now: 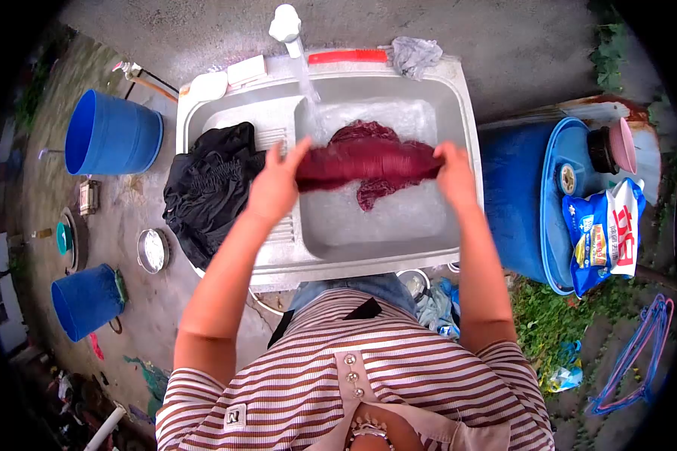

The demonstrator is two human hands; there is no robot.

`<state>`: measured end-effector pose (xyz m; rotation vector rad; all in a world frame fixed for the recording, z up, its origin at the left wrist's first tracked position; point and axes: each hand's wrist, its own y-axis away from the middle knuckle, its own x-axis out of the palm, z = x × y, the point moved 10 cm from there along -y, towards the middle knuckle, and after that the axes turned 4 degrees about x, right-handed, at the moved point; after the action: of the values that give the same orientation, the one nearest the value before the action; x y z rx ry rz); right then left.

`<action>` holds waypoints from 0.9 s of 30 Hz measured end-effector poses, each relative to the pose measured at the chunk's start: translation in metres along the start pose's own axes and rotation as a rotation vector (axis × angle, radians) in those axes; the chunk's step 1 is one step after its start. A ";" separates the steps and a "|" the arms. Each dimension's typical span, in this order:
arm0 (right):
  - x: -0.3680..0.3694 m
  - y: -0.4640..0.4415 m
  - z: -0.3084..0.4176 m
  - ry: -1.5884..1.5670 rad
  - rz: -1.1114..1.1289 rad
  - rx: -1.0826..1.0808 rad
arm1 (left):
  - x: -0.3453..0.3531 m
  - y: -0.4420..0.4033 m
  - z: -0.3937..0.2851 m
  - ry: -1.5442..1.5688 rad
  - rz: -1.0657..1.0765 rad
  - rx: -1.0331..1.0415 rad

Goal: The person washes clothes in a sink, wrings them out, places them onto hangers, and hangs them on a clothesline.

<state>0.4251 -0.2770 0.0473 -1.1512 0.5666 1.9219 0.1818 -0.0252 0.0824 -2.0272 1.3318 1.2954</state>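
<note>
The maroon knitted garment (376, 159) was stretched across the sink basin (376, 229), its middle bunched and a lower part trailing in shallow water. The right hand (456, 180) was closed on one end, thumb and fingers pinching the fabric. The left hand (273, 192) seemed to grip the other end near the washboard ridges, though motion blur made its exact finger hold hard to read.

The wet fabric could have slipped from that left grip if pulled hard, dropping back and splashing water over the rim. Strong tugging might also have stretched the knit. The tap (286, 26) was running beside the basin's left edge, so fabric swung under the stream could have thrown spray. The black garment (214, 180) lay partly over the sink's left side; its overhanging weight, or a nudge from the left forearm (229, 270), could have dragged it to the ground.
</note>
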 end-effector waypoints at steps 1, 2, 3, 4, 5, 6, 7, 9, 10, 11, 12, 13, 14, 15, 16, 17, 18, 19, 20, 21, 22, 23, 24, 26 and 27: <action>0.032 0.017 -0.014 0.061 0.150 0.155 | 0.033 0.005 0.009 -0.013 0.105 -0.067; 0.064 0.032 -0.019 -0.052 0.263 0.088 | 0.065 0.008 0.009 -0.062 0.109 0.072; 0.101 0.048 -0.028 -0.021 0.421 0.108 | 0.096 0.014 0.008 -0.108 0.115 0.213; 0.129 0.066 -0.028 -0.034 0.587 0.097 | 0.124 0.020 0.007 -0.161 0.178 0.258; 0.159 0.085 -0.026 0.052 0.712 -0.003 | 0.152 0.026 0.003 -0.212 0.239 0.304; 0.185 0.105 -0.024 0.077 0.840 -0.081 | 0.185 0.030 0.013 -0.214 0.337 0.279; 0.214 0.123 -0.025 0.119 0.923 -0.209 | 0.213 0.036 0.022 -0.217 0.435 0.252; 0.217 0.134 -0.026 0.210 0.902 -0.149 | 0.245 0.050 0.032 -0.187 0.539 0.254; 0.223 0.136 -0.022 0.209 0.910 -0.145 | 0.259 0.056 0.037 -0.300 0.511 0.260; 0.222 0.127 -0.027 0.313 0.759 -0.092 | 0.260 0.058 0.034 -0.411 0.482 0.265; 0.216 0.124 -0.034 0.413 0.612 -0.040 | 0.261 0.062 0.027 -0.475 0.449 0.292; 0.223 0.128 -0.040 0.415 0.622 -0.037 | 0.265 0.061 0.024 -0.468 0.457 0.291; 0.246 0.135 -0.044 0.347 0.737 -0.086 | 0.267 0.050 0.025 -0.458 0.554 0.238; 0.253 0.140 -0.038 0.277 0.853 -0.136 | 0.272 0.045 0.028 -0.447 0.651 0.185; 0.248 0.136 -0.043 0.278 0.910 -0.159 | 0.271 0.036 0.035 -0.420 0.631 0.142; 0.234 0.125 -0.042 0.284 0.899 -0.167 | 0.261 0.029 0.041 -0.422 0.616 0.142; 0.210 0.108 -0.038 0.069 0.802 -0.044 | 0.244 0.025 0.042 -0.083 0.579 0.086; 0.186 0.095 -0.036 -0.146 0.705 0.077 | 0.230 0.023 0.040 0.257 0.534 0.026; 0.154 0.088 -0.016 -0.302 0.825 0.330 | 0.205 0.018 0.028 0.525 0.499 -0.029; 0.130 0.076 0.014 -0.470 0.781 0.215 | 0.175 0.015 0.004 0.697 0.522 -0.039; 0.098 0.059 0.056 -0.586 0.644 -0.053 | 0.139 0.013 -0.025 0.758 0.435 0.092; 0.072 0.050 0.091 -0.687 0.684 -0.059 | 0.124 0.010 -0.042 0.753 0.434 0.097; 0.049 0.041 0.121 -0.840 0.688 -0.066 | 0.097 0.002 -0.061 0.576 0.302 0.213; -0.017 0.023 0.179 -1.123 0.565 -0.242 | 0.058 -0.011 -0.080 0.615 0.170 0.150; -0.047 0.018 0.196 -1.215 0.586 -0.255 | 0.051 -0.016 -0.077 0.832 0.176 -0.028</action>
<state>0.3221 -0.1680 0.1827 0.2474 -0.0544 2.7717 0.2387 -0.0988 0.0746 -2.6439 1.8564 0.4988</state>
